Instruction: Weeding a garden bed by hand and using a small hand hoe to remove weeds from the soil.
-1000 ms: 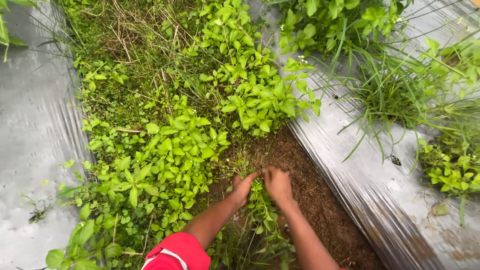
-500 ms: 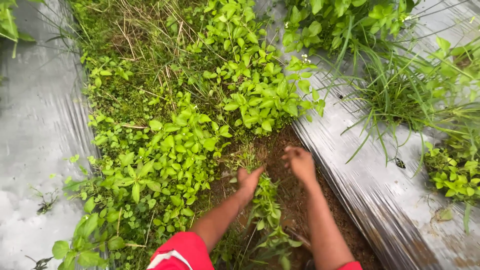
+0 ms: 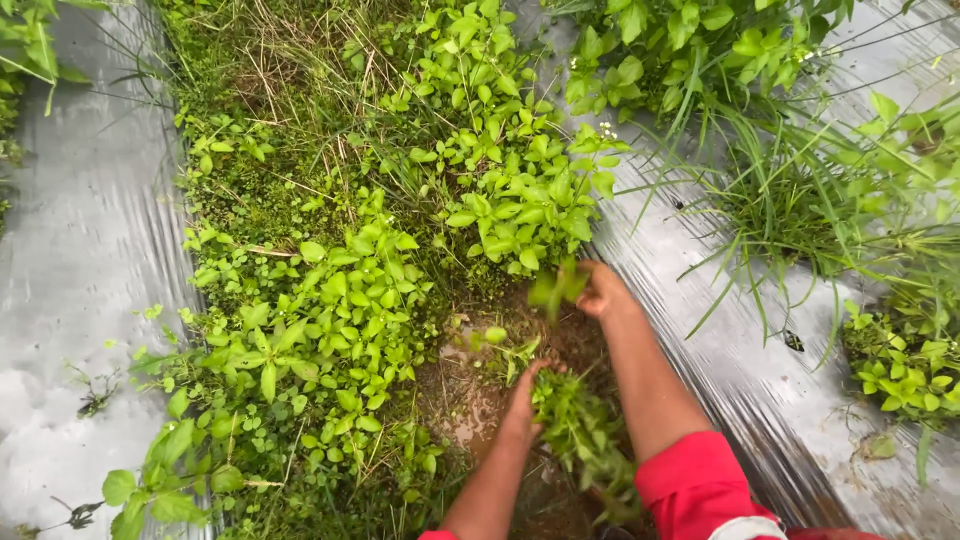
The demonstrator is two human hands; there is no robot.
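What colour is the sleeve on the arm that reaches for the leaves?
The sleeve is bright red with a white band at its lower edge. The head view, the only one, shows it at the bottom right.

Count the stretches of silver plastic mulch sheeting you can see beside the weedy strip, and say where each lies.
2. One silver plastic sheet runs down the left edge of the weedy strip; the other silver plastic sheet runs diagonally along its right side, partly hidden under grass clumps. More may lie beyond the frame.

Bright green weeds (image 3: 350, 300), brown bare soil (image 3: 470, 400), silver-grey mulch sheet (image 3: 80, 260), red sleeve (image 3: 700, 485).
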